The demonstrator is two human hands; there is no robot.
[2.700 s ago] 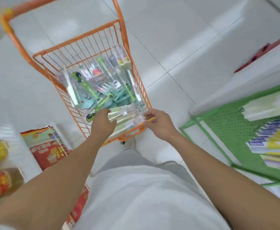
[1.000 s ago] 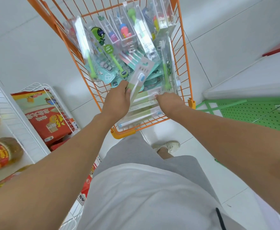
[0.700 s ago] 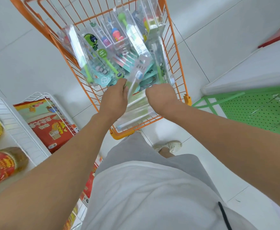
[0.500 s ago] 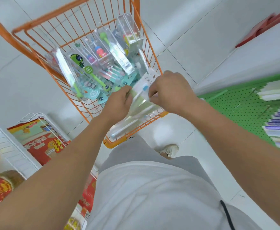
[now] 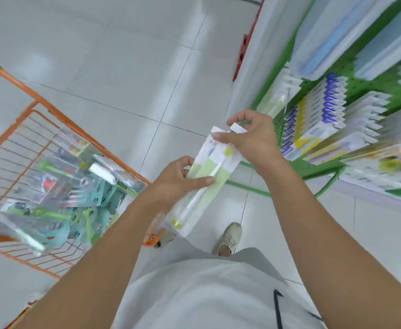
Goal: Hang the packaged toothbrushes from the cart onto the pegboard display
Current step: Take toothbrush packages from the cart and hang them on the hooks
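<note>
Both hands hold a small stack of packaged toothbrushes, pale green and white cards, in front of my body above the floor. My left hand grips the stack at its middle. My right hand pinches its top end near the hang tabs. The orange wire cart stands at the left, holding several more packaged toothbrushes. The green pegboard display is at the right, close beside my right hand, with rows of packages hanging on it.
White tiled floor spreads between cart and display. My shoes stand below the held stack. A red object leans at the base of the white shelf end, far right of centre. The display's green frame juts out low.
The stack has been lifted out of the cart and carried right toward the pegboard. My view has swung right; the cart now lies at the left and the display fills the right side.
</note>
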